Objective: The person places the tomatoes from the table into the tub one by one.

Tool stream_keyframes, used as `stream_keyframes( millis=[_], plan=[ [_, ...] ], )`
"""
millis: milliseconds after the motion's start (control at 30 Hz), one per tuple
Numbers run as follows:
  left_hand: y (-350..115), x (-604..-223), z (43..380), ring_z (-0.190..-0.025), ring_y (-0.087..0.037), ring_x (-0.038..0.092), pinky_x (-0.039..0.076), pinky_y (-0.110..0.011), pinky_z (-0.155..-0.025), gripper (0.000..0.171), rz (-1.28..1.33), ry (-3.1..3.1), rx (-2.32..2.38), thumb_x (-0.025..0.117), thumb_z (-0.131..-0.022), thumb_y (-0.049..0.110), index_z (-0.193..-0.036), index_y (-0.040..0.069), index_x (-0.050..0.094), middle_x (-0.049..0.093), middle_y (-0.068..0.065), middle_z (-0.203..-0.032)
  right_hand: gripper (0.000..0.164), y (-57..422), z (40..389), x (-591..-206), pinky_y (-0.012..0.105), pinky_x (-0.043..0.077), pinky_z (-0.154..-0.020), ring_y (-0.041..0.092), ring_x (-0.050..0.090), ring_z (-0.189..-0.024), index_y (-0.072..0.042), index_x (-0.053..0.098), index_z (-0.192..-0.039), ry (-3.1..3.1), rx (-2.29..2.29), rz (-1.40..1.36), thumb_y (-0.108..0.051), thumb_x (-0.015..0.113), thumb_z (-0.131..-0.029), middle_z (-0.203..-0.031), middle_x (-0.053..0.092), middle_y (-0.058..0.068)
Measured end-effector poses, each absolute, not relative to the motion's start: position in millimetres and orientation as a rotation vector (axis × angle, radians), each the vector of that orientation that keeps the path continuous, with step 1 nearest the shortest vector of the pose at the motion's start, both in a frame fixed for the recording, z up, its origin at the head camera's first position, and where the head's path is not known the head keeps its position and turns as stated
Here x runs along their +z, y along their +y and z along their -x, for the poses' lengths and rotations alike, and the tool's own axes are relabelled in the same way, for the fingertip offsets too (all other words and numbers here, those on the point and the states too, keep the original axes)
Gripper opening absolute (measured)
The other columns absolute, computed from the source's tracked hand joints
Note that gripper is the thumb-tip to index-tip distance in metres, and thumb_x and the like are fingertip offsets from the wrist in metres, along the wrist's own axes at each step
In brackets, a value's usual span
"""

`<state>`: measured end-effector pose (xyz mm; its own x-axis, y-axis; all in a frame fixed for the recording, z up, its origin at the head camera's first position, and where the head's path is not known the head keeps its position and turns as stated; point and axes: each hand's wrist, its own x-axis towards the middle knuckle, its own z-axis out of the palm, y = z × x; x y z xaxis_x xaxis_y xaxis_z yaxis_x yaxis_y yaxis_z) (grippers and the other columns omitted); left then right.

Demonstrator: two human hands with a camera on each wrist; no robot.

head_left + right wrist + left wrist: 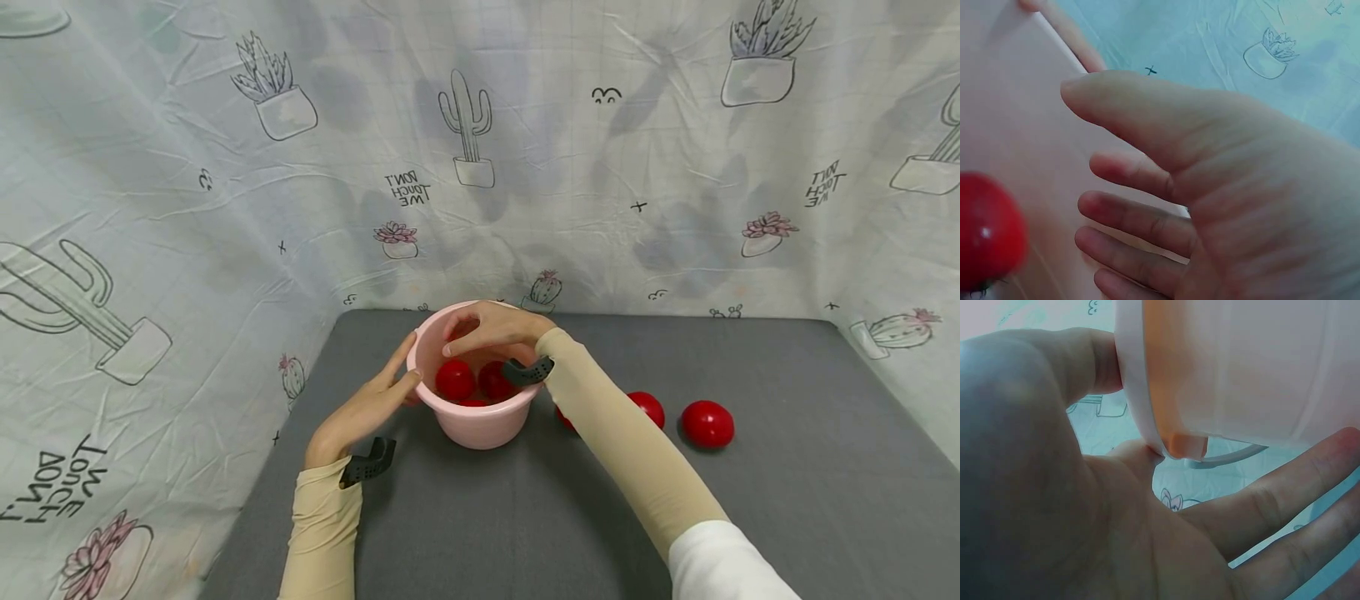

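A pink bucket [480,429] stands upright on the grey table with several tomatoes [455,380] inside. My left hand [367,412] holds it at its left side. In the left wrist view, the thumb [1107,362] presses on the rim [1132,375] and the other fingers [1272,500] reach along the outer wall. Over the bucket's mouth, my right hand [491,327] dips in from the far right rim, fingers loosely bent with nothing between them. The right wrist view has a tomato [988,231] with a green stem end, apart from those fingers [1135,215].
On the grey table [787,500], a tomato [707,424] lies to the right of the bucket. Another tomato [648,408] and a third [564,419] are partly hidden behind my right forearm. A patterned cloth [562,150] hangs behind the table and along its sides.
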<state>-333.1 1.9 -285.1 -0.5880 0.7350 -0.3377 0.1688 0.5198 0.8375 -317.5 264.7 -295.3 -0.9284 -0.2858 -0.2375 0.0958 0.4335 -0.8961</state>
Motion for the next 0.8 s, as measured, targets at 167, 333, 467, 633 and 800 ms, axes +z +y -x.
stream_keyframes(
  millis=[167, 333, 467, 633, 800],
  plan=[
    [2.7, -293.6, 335.8, -0.12, -0.027, 0.057, 0.033, -0.06, -0.106, 0.061, -0.738, 2.058, 1.054, 0.04, -0.1, 0.049, -0.147, 0.054, 0.003, 0.06, -0.007, -0.126, 0.047, 263.7, 314.2, -293.0, 0.055, 0.042, -0.101, 0.038, 0.057, -0.116, -0.01, 0.063, -0.116, 2.189, -1.649, 0.12, -0.035, 0.078, -0.079, -0.116, 0.065, 0.006],
    [3.9, -313.1, 344.8, -0.115, -0.023, 0.059, 0.035, -0.059, -0.104, 0.059, -0.765, 2.088, 1.059, 0.041, -0.095, 0.06, -0.142, 0.063, 0.004, 0.062, -0.004, -0.123, 0.047, 264.2, 310.2, -290.0, 0.055, 0.04, -0.103, 0.032, 0.055, -0.119, -0.014, 0.063, -0.119, 2.18, -1.693, 0.098, -0.036, 0.077, -0.08, -0.123, 0.063, 0.003],
    [5.1, -316.3, 346.3, -0.111, -0.023, 0.06, 0.037, -0.06, -0.103, 0.06, -0.776, 2.112, 1.031, 0.041, -0.095, 0.06, -0.143, 0.061, 0.004, 0.064, -0.004, -0.117, 0.048, 269.0, 307.8, -289.0, 0.055, 0.039, -0.104, 0.029, 0.053, -0.123, -0.013, 0.061, -0.122, 2.167, -1.763, 0.11, -0.037, 0.074, -0.082, -0.126, 0.062, 0.003],
    [3.9, -316.7, 345.6, -0.111, -0.024, 0.06, 0.036, -0.059, -0.104, 0.061, -0.769, 2.13, 1.012, 0.04, -0.096, 0.058, -0.144, 0.059, 0.003, 0.066, -0.004, -0.113, 0.049, 278.4, 301.2, -279.3, 0.05, 0.042, -0.102, 0.024, 0.054, -0.12, -0.012, 0.059, -0.126, 2.346, -1.71, 0.229, -0.044, 0.065, -0.089, -0.127, 0.06, 0.007],
    [-1.8, -317.0, 344.8, -0.11, -0.024, 0.06, 0.037, -0.057, -0.104, 0.06, -0.783, 2.126, 1.044, 0.04, -0.097, 0.057, -0.144, 0.059, 0.004, 0.067, -0.006, -0.111, 0.045, 285.9, 284.3, -260.1, 0.053, 0.042, -0.102, 0.034, 0.052, -0.121, -0.014, 0.062, -0.121, 2.479, -1.735, 0.226, -0.047, 0.06, -0.091, -0.126, 0.06, 0.014]
  ],
)
